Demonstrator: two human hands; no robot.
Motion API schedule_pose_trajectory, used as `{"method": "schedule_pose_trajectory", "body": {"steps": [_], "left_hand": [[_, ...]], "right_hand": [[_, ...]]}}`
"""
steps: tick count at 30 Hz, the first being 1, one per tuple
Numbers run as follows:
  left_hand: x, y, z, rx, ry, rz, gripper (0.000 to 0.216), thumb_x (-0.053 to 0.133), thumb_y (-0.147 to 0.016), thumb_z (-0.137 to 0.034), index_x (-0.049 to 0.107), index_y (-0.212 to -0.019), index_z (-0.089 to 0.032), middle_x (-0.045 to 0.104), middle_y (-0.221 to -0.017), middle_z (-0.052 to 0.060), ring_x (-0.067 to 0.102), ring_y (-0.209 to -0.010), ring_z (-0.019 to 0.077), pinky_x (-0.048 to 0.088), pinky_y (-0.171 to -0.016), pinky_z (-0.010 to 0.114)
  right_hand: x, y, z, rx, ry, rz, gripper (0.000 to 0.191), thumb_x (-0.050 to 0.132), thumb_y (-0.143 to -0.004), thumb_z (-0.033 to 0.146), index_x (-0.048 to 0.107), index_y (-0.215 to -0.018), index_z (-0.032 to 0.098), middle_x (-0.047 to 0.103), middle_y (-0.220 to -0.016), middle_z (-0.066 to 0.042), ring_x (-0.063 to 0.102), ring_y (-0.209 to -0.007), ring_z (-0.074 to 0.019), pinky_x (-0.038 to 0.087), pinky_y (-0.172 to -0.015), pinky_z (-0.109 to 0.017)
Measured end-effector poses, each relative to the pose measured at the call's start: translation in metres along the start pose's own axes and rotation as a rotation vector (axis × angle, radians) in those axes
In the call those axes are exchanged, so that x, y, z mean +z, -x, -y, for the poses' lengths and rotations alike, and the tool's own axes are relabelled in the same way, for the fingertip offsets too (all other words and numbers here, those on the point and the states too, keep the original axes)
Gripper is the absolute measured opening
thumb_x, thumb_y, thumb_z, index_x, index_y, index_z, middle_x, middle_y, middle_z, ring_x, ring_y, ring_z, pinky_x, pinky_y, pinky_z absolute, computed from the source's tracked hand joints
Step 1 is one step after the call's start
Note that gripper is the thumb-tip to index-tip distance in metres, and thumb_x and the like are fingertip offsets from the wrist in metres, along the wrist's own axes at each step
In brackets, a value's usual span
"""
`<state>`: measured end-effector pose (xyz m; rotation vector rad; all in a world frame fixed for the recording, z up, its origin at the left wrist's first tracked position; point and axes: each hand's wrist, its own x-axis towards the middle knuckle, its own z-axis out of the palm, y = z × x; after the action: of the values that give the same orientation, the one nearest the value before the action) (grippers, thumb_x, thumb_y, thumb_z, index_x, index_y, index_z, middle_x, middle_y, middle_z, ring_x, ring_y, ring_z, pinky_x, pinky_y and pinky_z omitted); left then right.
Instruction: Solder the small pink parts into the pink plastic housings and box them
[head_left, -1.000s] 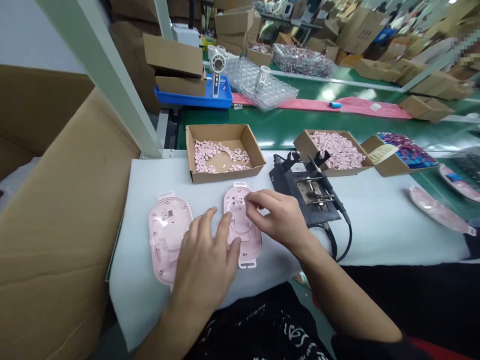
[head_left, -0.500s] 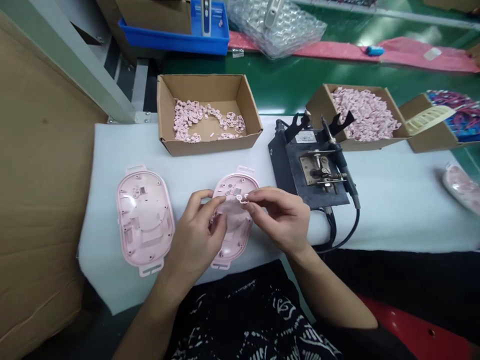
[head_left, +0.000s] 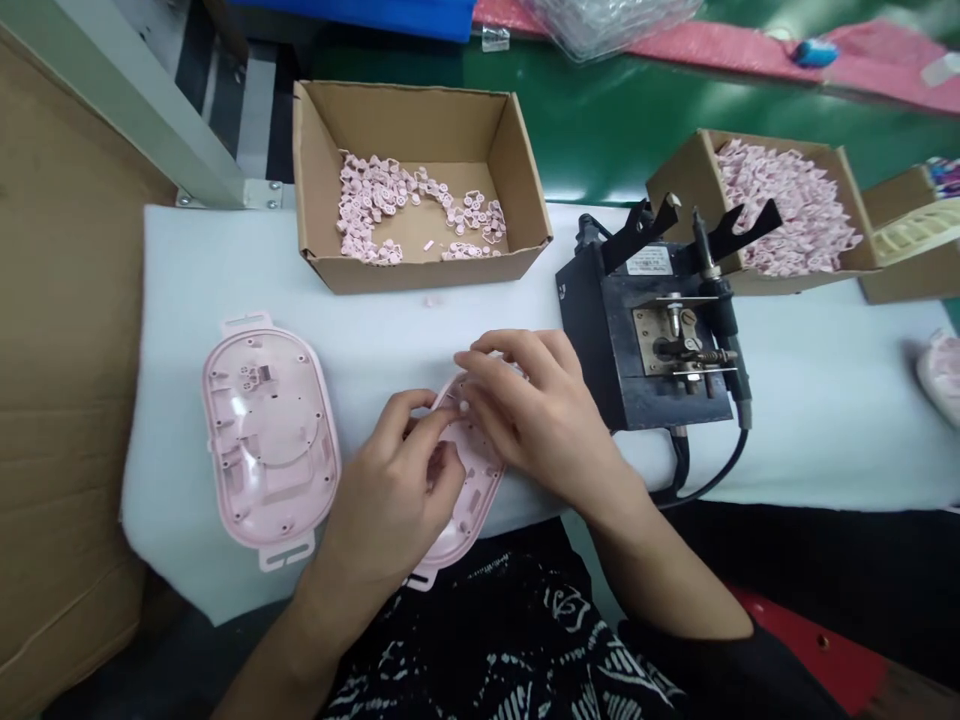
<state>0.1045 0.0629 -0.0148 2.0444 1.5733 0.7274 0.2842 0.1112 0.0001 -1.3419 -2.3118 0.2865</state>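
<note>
A pink plastic shell half (head_left: 474,490) lies open side up under my two hands. My left hand (head_left: 405,480) is curled at its left edge, index fingertip against a small pale round part (head_left: 464,407) near the shell's upper end. My right hand (head_left: 536,415) arches over that end with its thumb and fingers drawn in at the same part; they hide most of the part and the shell's top. What lies within the left hand's curled fingers is hidden. A second pink shell half (head_left: 277,440) sits to the left, inner side up.
Behind my hands stands a cardboard box (head_left: 420,275) with loose pink button pieces. A soldering station (head_left: 637,330) is to the right, its cable looping down. Beyond it is a fuller box of pink pieces (head_left: 787,210). A tiny pale piece (head_left: 431,300) rests on the white cloth.
My right hand has moved left, bringing the small pink button piece from above the shell down to its upper end beside my left index finger. The view has tilted down.
</note>
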Motion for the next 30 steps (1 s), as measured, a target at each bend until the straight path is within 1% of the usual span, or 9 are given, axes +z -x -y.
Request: {"method": "schedule_pose_trajectory", "body": {"steps": [4,9,12,15,19,22,25,28,30], "left_hand": [[-0.001,0.004,-0.005,0.009,-0.120,0.036,0.032,0.053,-0.095,-0.015,0.064,-0.125,-0.017,0.065,-0.123,0.009,0.069,-0.079,0.0168,0.059,-0.068,0.033],[-0.006,0.011,-0.012,0.021,-0.289,0.019,0.027,0.052,-0.097,-0.021,0.065,-0.120,-0.017,0.066,-0.121,0.010,0.068,-0.075,0.0187,0.055,-0.058,0.033],[-0.009,0.013,-0.010,0.025,-0.275,0.037,0.025,0.052,-0.099,-0.024,0.065,-0.119,-0.017,0.065,-0.121,0.011,0.068,-0.076,0.0180,0.055,-0.060,0.032],[-0.010,0.014,-0.006,0.027,-0.256,0.058,0.026,0.052,-0.100,-0.028,0.064,-0.121,-0.017,0.065,-0.121,0.010,0.068,-0.078,0.0180,0.056,-0.061,0.032],[-0.010,0.015,-0.004,0.031,-0.273,0.068,0.027,0.055,-0.100,-0.031,0.065,-0.120,-0.016,0.065,-0.122,0.009,0.067,-0.075,0.0185,0.056,-0.059,0.034],[-0.008,0.015,-0.004,0.028,-0.311,0.066,0.024,0.055,-0.100,-0.029,0.065,-0.118,-0.017,0.066,-0.121,0.008,0.068,-0.076,0.0191,0.054,-0.058,0.033],[-0.006,0.012,-0.005,0.006,-0.388,0.062,0.019,0.054,-0.100,-0.027,0.066,-0.111,-0.019,0.068,-0.115,0.007,0.067,-0.074,0.0193,0.048,-0.053,0.032],[-0.006,0.008,-0.007,-0.015,-0.436,0.094,0.018,0.054,-0.100,-0.029,0.067,-0.108,-0.019,0.068,-0.112,0.007,0.065,-0.069,0.0179,0.044,-0.051,0.031],[-0.006,0.005,-0.008,-0.027,-0.442,0.114,0.018,0.055,-0.100,-0.029,0.067,-0.109,-0.020,0.068,-0.113,0.007,0.064,-0.067,0.0167,0.043,-0.050,0.030]], "right_hand": [[0.007,-0.020,0.006,0.103,0.016,0.014,0.031,0.045,-0.103,0.020,0.061,-0.129,0.016,0.068,-0.125,-0.010,0.060,-0.106,-0.0275,0.051,-0.095,-0.045],[0.021,-0.055,0.014,0.144,0.174,0.197,0.048,0.038,-0.096,0.007,0.052,-0.142,0.012,0.058,-0.143,-0.014,0.061,-0.110,-0.0309,0.051,-0.092,-0.044],[0.028,-0.066,0.016,0.243,0.210,0.177,0.042,0.036,-0.100,0.012,0.056,-0.136,0.013,0.064,-0.127,-0.016,0.063,-0.102,-0.0301,0.051,-0.085,-0.041],[0.032,-0.067,0.012,0.294,0.209,0.154,0.035,0.037,-0.103,0.021,0.062,-0.126,0.014,0.065,-0.112,-0.015,0.062,-0.098,-0.0294,0.050,-0.083,-0.040],[0.033,-0.061,0.004,0.250,0.210,0.124,0.029,0.043,-0.101,0.023,0.068,-0.115,0.015,0.063,-0.113,-0.015,0.061,-0.099,-0.0285,0.048,-0.087,-0.040],[0.036,-0.063,0.004,0.275,0.200,0.133,0.027,0.047,-0.100,0.023,0.066,-0.117,0.015,0.064,-0.110,-0.014,0.062,-0.097,-0.0282,0.049,-0.085,-0.040],[0.040,-0.070,0.007,0.310,0.185,0.146,0.027,0.048,-0.101,0.026,0.066,-0.120,0.020,0.065,-0.112,-0.011,0.062,-0.100,-0.0286,0.050,-0.080,-0.039],[0.038,-0.073,0.009,0.312,0.199,0.148,0.027,0.044,-0.104,0.026,0.070,-0.113,0.024,0.066,-0.108,-0.009,0.063,-0.098,-0.0275,0.048,-0.074,-0.036],[0.030,-0.065,0.010,0.269,0.187,0.112,0.029,0.042,-0.105,0.023,0.071,-0.109,0.024,0.067,-0.102,-0.008,0.063,-0.095,-0.0252,0.048,-0.073,-0.035]]}}
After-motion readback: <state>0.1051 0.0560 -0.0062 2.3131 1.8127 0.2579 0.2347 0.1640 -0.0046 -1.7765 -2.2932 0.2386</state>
